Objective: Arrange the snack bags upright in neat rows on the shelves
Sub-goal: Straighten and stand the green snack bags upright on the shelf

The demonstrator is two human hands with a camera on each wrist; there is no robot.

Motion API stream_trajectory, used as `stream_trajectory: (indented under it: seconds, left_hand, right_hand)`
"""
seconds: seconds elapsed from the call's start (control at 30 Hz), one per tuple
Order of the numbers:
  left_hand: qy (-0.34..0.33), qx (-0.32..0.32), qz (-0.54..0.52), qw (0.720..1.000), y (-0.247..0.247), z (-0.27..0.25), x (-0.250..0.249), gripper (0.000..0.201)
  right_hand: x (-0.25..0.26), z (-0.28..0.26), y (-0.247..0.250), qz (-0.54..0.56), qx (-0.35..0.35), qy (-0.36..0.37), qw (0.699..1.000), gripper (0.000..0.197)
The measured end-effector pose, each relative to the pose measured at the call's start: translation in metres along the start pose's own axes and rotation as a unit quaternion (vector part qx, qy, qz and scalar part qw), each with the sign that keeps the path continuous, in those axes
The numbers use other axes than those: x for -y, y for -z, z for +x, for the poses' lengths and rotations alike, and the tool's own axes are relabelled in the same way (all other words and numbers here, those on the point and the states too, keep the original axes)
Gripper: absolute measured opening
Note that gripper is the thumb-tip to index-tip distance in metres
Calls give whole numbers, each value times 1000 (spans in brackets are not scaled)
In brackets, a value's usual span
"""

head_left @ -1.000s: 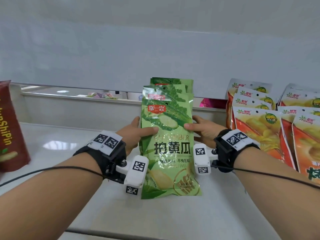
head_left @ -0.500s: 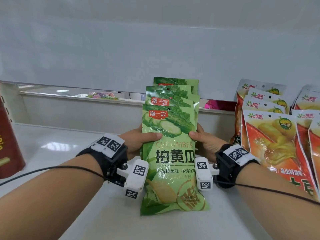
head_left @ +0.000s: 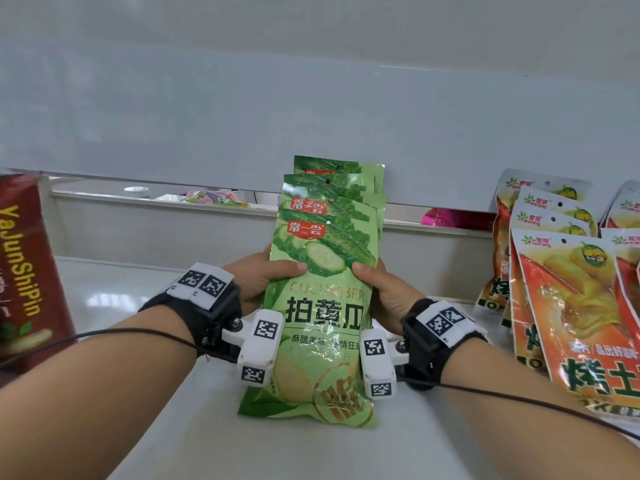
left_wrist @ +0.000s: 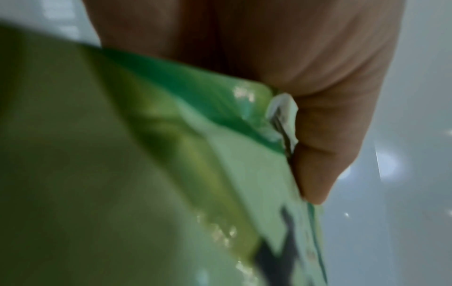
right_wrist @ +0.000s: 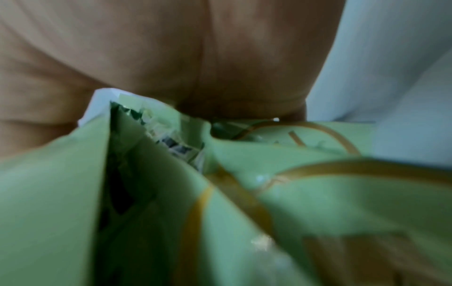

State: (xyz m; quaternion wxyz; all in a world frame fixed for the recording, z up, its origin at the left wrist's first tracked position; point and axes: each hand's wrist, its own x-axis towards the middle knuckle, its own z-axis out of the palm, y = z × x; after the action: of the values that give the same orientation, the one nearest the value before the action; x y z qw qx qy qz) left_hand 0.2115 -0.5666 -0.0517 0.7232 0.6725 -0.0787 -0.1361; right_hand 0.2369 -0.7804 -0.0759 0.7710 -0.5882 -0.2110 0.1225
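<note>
Left hand point(head_left: 263, 278) and right hand point(head_left: 384, 289) clasping green bags point(head_left: 322, 306) by side edges, centre frame. Probably light, slippery, crushable; pinching edges mid-height seems safest.

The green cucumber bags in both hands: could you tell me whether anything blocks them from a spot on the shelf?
Nothing visible does. The left hand and right hand grip the green cucumber bags over bare white shelf, between the red bag and orange bags.
</note>
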Motion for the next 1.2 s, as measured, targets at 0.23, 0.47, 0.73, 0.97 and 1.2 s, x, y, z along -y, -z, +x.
stream_trajectory:
  seconds: [0.23, 0.47, 0.73, 0.97, 1.2]
  left_hand:
    - [-3, -13, -24, 1000, 51, -12, -6, 72]
    - [-52, -25, 19, 998, 65, -23, -8, 71]
    - [-107, -155, 161, 969, 70, -45, -26, 144]
    - [-286, -269, 134, 910, 32, -48, -55, 38]
    - [-306, -231, 119, 916, -64, -40, -54, 14]
  right_hand:
    - [-20, 30, -44, 6, -19, 9, 1000, 44]
    - [-19, 32, -48, -65, -82, -15, 994, 90]
    - [13, 4, -48, -131, -144, -44, 980, 115]
    - [35, -38, -39, -146, -202, -5, 968, 54]
    - [64, -87, 0, -193, -293, 65, 934, 27]
